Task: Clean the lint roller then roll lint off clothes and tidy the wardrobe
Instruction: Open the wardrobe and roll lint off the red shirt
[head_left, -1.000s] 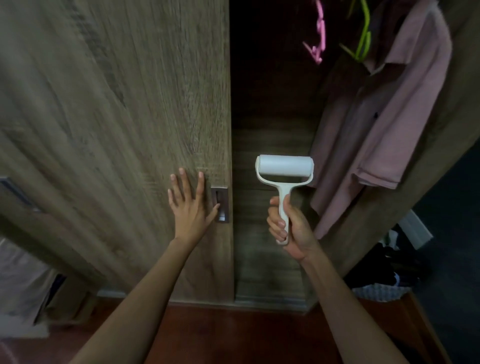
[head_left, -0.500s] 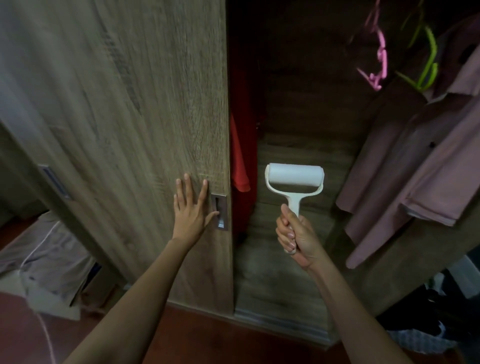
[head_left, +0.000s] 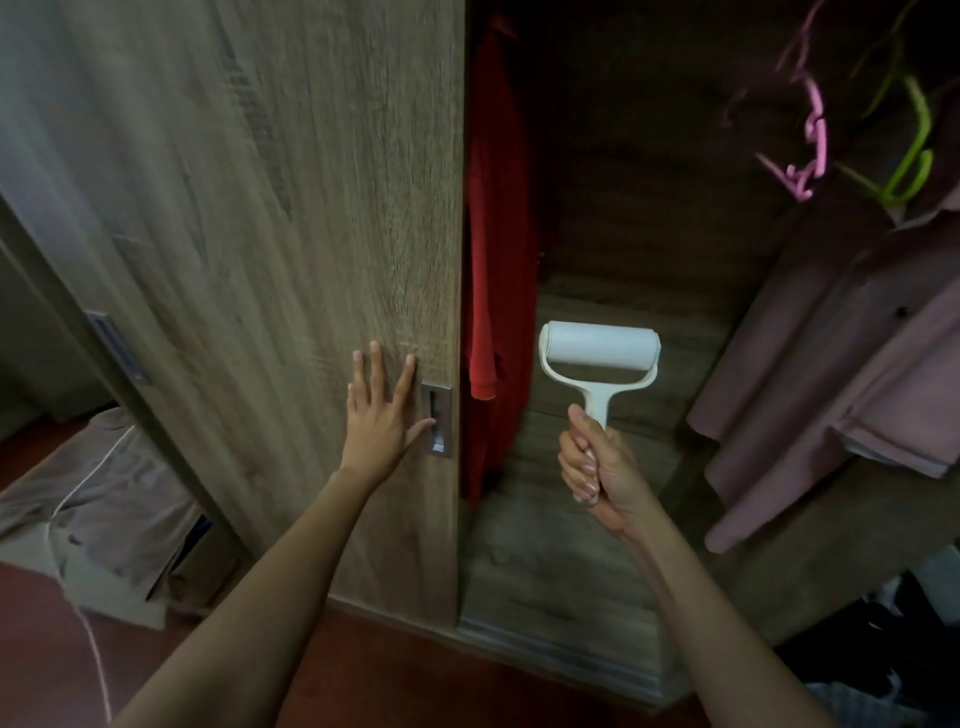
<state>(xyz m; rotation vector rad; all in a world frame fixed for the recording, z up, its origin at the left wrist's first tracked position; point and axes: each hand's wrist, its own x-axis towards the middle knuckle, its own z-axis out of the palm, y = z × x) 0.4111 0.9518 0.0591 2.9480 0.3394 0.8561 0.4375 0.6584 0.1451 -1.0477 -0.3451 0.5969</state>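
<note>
My right hand (head_left: 597, 467) grips the handle of a white lint roller (head_left: 598, 353), held upright in front of the open wardrobe. My left hand (head_left: 382, 415) lies flat, fingers spread, on the wooden sliding door (head_left: 260, 234), its thumb at the metal recessed handle (head_left: 437, 421). Inside the wardrobe a red garment (head_left: 493, 260) hangs just behind the door's edge. A dusty-pink shirt (head_left: 841, 364) hangs at the right.
Pink hanger (head_left: 810, 140) and green hanger (head_left: 914, 156) hang at the upper right. A grey cloth-covered heap (head_left: 104, 499) with a white cord lies on the red floor at the left. Dark clothes (head_left: 893, 639) are piled at the lower right. The wardrobe's wooden floor (head_left: 561, 561) lies below the roller.
The sliding door has moved left under my left hand, widening the opening and uncovering the red garment. The view has shifted so the pink shirt and hangers sit farther right.
</note>
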